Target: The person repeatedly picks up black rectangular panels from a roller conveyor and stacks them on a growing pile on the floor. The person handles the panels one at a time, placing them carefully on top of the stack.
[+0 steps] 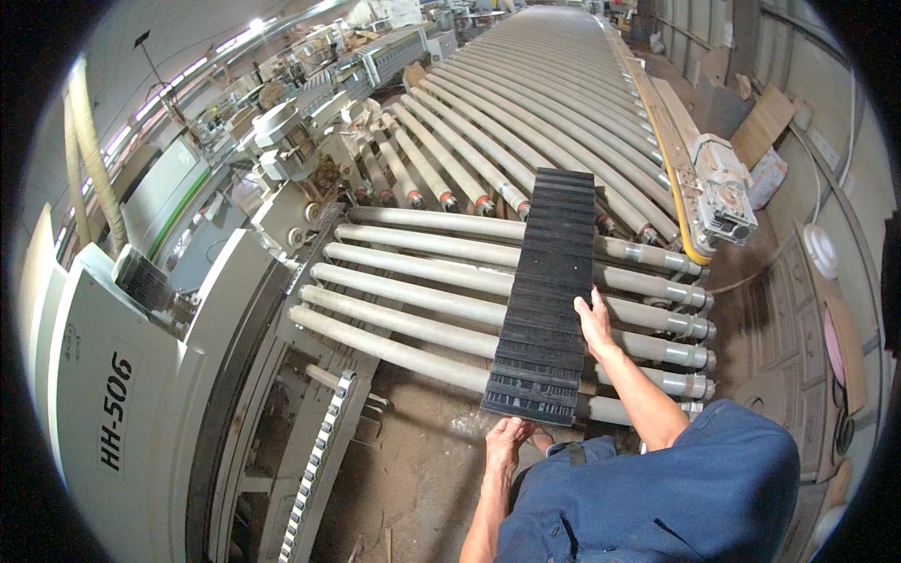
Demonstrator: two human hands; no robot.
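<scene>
A long black ribbed panel lies lengthwise away from me over the pale rollers. Crosswise lines run along its whole top, and greyish marks show on its nearer part. At the near end, my left hand is closed on the lower edge, its fingertips partly hidden beneath. My right hand grips the right long edge about midway, with the thumb against the side and the other fingers partly out of sight. Whether the panel rests fully on the rollers or is slightly lifted, I cannot tell.
A white machine with a toothed chain strip stands left. Beyond, a long roller conveyor stretches away, with a motor at its right corner. Carved door panels lean by the right wall.
</scene>
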